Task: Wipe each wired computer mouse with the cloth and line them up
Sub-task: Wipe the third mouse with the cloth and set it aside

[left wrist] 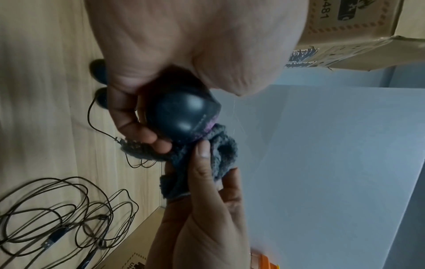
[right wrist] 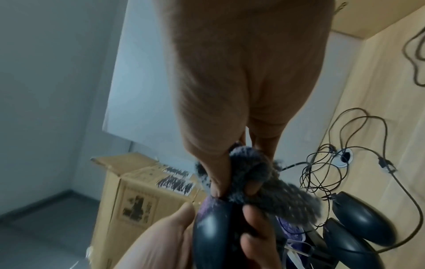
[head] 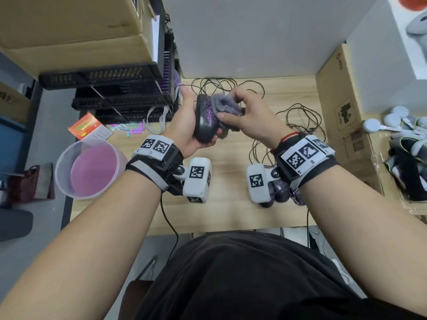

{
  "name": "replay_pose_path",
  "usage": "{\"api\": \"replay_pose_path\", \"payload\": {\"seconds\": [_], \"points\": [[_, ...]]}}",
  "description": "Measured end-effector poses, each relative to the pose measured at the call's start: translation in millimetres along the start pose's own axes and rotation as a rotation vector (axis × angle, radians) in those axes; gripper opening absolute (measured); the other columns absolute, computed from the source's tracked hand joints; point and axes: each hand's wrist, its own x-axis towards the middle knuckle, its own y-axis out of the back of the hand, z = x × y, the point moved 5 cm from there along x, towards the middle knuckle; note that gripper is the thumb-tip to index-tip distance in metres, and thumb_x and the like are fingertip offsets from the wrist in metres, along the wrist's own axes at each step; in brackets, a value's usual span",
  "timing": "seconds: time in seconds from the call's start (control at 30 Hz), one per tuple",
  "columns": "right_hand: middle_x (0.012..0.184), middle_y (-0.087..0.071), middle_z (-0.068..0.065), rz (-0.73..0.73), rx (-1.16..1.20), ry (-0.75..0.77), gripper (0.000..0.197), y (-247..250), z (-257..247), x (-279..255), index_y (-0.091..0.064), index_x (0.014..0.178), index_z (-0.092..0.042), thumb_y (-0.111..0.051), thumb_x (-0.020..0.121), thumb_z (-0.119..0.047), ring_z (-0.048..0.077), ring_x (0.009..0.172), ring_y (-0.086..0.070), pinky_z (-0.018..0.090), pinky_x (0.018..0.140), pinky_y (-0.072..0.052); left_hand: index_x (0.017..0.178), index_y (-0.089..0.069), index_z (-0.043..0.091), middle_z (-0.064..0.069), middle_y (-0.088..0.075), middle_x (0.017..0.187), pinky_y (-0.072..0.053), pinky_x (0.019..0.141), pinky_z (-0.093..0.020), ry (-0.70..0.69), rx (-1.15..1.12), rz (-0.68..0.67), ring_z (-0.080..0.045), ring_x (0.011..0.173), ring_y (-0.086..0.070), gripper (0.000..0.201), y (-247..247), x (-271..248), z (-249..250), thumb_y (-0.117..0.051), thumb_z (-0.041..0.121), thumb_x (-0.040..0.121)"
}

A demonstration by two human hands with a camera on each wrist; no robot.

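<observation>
**Mouse held up, cloth on it**

Left hand [head: 184, 125] grips a dark mouse [head: 204, 118] with purple speckles, fingers curled round its body, lifted above the wooden surface [head: 231, 204]. Right hand [head: 251, 116] pinches a bunched grey cloth [head: 225, 106] and presses it on the mouse's top side. Two more dark mice [right wrist: 358, 225] lie side by side on the surface near the right wrist, cables [head: 300, 118] tangled behind them. A clear plastic cup [head: 90, 167] stands at the surface's left edge, a cardboard box [head: 342, 107] at the right.
</observation>
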Motion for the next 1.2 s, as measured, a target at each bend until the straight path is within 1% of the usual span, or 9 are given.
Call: {"api": "replay_pose_path", "payload": {"seconds": [0.1,0.2,0.37,0.5,0.6,0.77,0.87,1.03,1.2], "points": [[0.1,-0.062,0.014,-0.006,-0.099,0.061,0.026,-4,-2,2,-0.058,0.076,-0.031,-0.081,0.067,-0.038,0.031,0.092,-0.066,0.054,0.078,-0.056,0.114,-0.068,0.014,-0.012,-0.07,0.082,-0.047,0.058,-0.029,-0.008,0.009,0.103,-0.024,0.057,-0.058,0.084,5,5,-1,-0.011,0.074,0.099],[0.087,-0.067,0.012,0.07,-0.102,0.017,0.03,7,-5,8,-0.063,0.078,-0.019,-0.079,0.068,-0.042,0.03,0.084,-0.068,0.051,0.075,-0.057,0.11,-0.067,0.011,-0.014,-0.07,0.082,-0.048,0.057,-0.029,0.006,0.016,0.108,-0.024,0.057,-0.061,0.074,2,2,-4,-0.017,0.066,0.104],[0.099,-0.054,0.002,0.085,-0.132,0.179,0.004,2,-22,-7,-0.072,0.084,-0.026,-0.074,0.086,-0.03,-0.003,0.079,-0.053,0.016,0.072,-0.046,0.114,-0.066,0.013,-0.015,-0.074,0.091,-0.053,0.057,-0.029,-0.013,-0.092,0.132,-0.028,0.071,-0.065,0.072,0,7,2,-0.017,0.064,0.105],[0.091,-0.058,-0.002,-0.084,-0.172,0.219,0.01,-4,-24,-12,-0.077,0.085,-0.023,-0.083,0.077,-0.026,0.012,0.086,-0.058,0.029,0.08,-0.05,0.121,-0.065,0.012,-0.012,-0.078,0.105,-0.059,0.074,-0.039,0.001,-0.064,0.122,-0.028,0.085,-0.075,0.074,2,3,-1,-0.016,0.064,0.104],[0.087,-0.063,-0.004,0.096,-0.166,0.175,0.03,11,-21,-1,-0.069,0.102,-0.024,-0.083,0.076,-0.029,0.014,0.076,-0.061,0.038,0.076,-0.055,0.13,-0.062,0.012,-0.014,-0.074,0.096,-0.051,0.061,-0.029,0.003,-0.019,0.103,-0.026,0.069,-0.065,0.078,-3,5,-5,-0.013,0.067,0.103],[0.089,-0.061,-0.013,-0.041,-0.207,0.213,0.025,0,-29,-7,-0.074,0.093,-0.019,-0.087,0.072,-0.02,-0.004,0.081,-0.058,0.023,0.081,-0.051,0.117,-0.065,0.013,-0.013,-0.075,0.1,-0.053,0.066,-0.031,-0.001,-0.062,0.112,-0.029,0.083,-0.068,0.074,-5,3,2,-0.015,0.066,0.104],[0.085,-0.06,-0.013,-0.169,-0.252,0.234,0.023,-5,-29,-10,-0.074,0.081,-0.027,-0.089,0.066,-0.017,0.002,0.082,-0.059,0.024,0.081,-0.05,0.109,-0.066,0.013,-0.015,-0.077,0.1,-0.059,0.069,-0.039,0.01,-0.099,0.1,-0.031,0.086,-0.074,0.071,-7,1,2,-0.015,0.062,0.106],[0.087,-0.064,-0.005,0.169,-0.196,0.253,0.016,16,-26,0,-0.072,0.081,-0.031,-0.084,0.072,-0.028,0.004,0.078,-0.057,0.024,0.076,-0.047,0.125,-0.062,0.009,-0.014,-0.072,0.097,-0.053,0.061,-0.029,0.014,-0.117,0.101,-0.027,0.069,-0.065,0.077,-13,3,4,-0.014,0.065,0.104],[0.08,-0.058,-0.012,-0.169,-0.247,0.257,0.017,-9,-28,-13,-0.077,0.078,-0.019,-0.089,0.067,-0.017,0.002,0.076,-0.058,0.026,0.075,-0.049,0.113,-0.065,0.002,-0.019,-0.076,0.101,-0.062,0.061,-0.042,0.002,-0.294,0.122,-0.032,0.081,-0.077,0.053,-13,-1,2,-0.031,0.042,0.111]]}}
